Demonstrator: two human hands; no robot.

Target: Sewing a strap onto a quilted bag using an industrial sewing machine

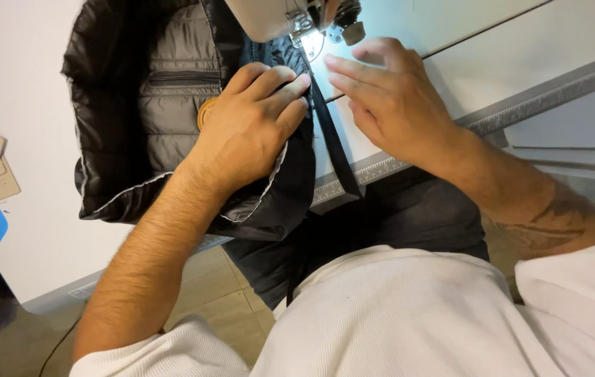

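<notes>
Both flat: left hand (pixel 252 122) on jacket (pixel 172 105), right hand (pixel 388 98) beside.

The person wore a white, finely ribbed knit top with short sleeves that ended above the elbows, leaving both forearms bare, and dark trousers showed below its hem. The left hand (pixel 248 126) and the right hand (pixel 388 105) were bare, with no gloves, rings or watch showing. The left forearm carried dark hair along its length, and a dark tattoo of curved bands and shaded patches marked the right forearm near the elbow.
</notes>
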